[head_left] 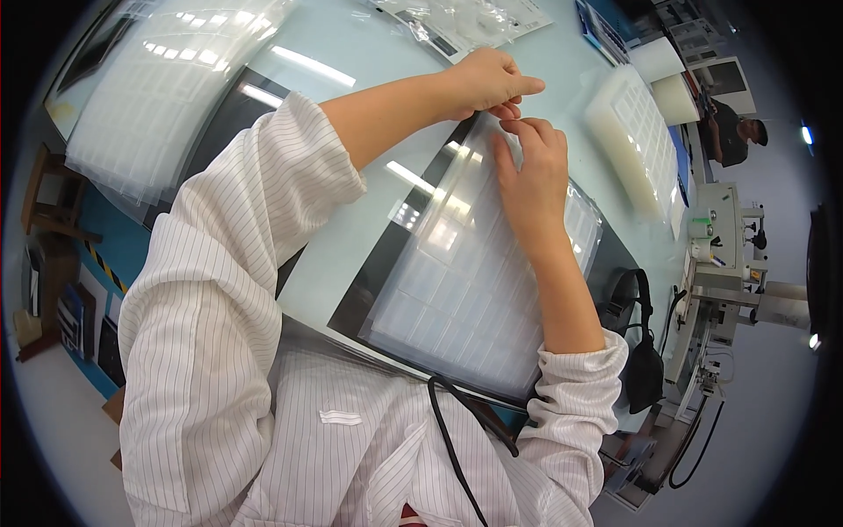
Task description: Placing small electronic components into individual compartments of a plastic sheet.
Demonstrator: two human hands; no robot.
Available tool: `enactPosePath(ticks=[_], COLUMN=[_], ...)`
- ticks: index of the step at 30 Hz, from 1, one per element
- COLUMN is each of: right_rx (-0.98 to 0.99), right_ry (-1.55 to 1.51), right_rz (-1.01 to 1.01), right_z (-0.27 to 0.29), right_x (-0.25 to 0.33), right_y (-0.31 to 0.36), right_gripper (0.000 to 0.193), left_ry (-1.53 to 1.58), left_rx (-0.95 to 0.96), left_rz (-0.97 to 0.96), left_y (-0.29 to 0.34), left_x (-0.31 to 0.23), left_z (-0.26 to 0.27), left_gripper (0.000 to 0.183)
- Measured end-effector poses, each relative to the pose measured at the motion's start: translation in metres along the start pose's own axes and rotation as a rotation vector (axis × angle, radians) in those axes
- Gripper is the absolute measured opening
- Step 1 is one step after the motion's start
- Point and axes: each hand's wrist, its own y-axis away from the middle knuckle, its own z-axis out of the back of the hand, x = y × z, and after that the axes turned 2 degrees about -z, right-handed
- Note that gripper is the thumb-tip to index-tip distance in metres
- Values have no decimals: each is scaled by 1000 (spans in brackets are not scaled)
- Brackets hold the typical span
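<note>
A stack of clear plastic sheets, marked off in rectangular cells, lies before me on the table. My left hand is over its far end, fingers curled and one digit stretched to the right. Whatever lies between those fingers, if anything, is too small to make out. Just nearer, my right hand is above the same far end, its thumb apart from its bent fingers. The fingertips of both hands nearly meet at the sheets' far edge. No held object shows in the right hand.
Another stack of clear celled sheets lies at the far left. On the right stand a thick pale stack and white rolls. Clear plastic bags lie at the back. A black strapped item is at the right edge. A person is beyond.
</note>
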Motion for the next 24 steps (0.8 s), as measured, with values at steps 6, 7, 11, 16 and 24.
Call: enactPosePath(ticks=[6, 7, 11, 16, 24], right_rx=[60, 9, -70, -144, 23], right_ry=[1, 19, 16, -331, -350], right_rz=[21, 23, 107, -229, -274], right_z=[2, 0, 1, 22, 8], right_x=[6, 3, -5, -15, -5], right_y=[-3, -1, -5, -8, -2], right_gripper=[8, 8, 9, 18, 13], left_ry=[-72, -91, -234, -411, -1080], left_rx=[44, 70, 89, 334, -50], left_rz=[-83, -91, -159, -239, -520], left_y=[-15, -16, -14, 1, -10], left_x=[11, 11, 9, -6, -6], left_z=[17, 16, 9, 2, 8], left_gripper=[25, 30, 45, 66, 79])
